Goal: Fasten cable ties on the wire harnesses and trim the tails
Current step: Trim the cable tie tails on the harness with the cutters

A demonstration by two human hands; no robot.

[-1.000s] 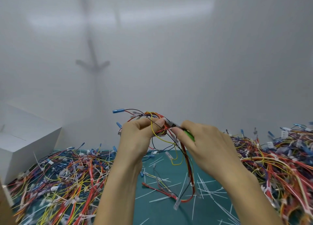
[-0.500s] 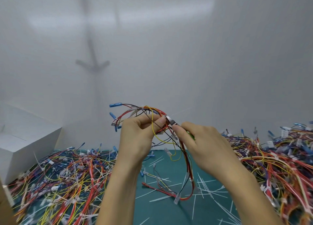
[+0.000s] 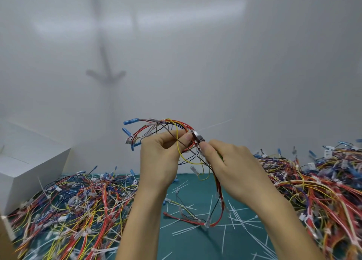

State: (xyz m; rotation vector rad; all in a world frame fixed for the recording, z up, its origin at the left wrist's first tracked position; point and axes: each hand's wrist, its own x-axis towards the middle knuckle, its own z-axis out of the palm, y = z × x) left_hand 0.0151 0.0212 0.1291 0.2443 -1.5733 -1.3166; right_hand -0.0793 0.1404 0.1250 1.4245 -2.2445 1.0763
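White offcuts [image 3: 235, 214] lie strewn over the bare green middle of the desk [image 3: 188, 246] near its front edge, likely dropped straight down from trimming. One heap of harnesses [image 3: 78, 205] runs along the left edge and another heap [image 3: 323, 181] along the right, probably sorted into done and undone, though which is which I cannot tell. Both forearms rise from the front edge. The left hand [image 3: 160, 158], its grip a pinch of thumb and fingers, holds the wire harness [image 3: 156, 126] up over the desk's middle, loose end trailing onto the mat. The right hand [image 3: 229, 165], its grip curled round a cutter [image 3: 198, 138], sets the blades at the tie head, where the cable tie tail [image 3: 215, 125] juts up to the right. A white box [image 3: 29, 167] sits at the far left corner.
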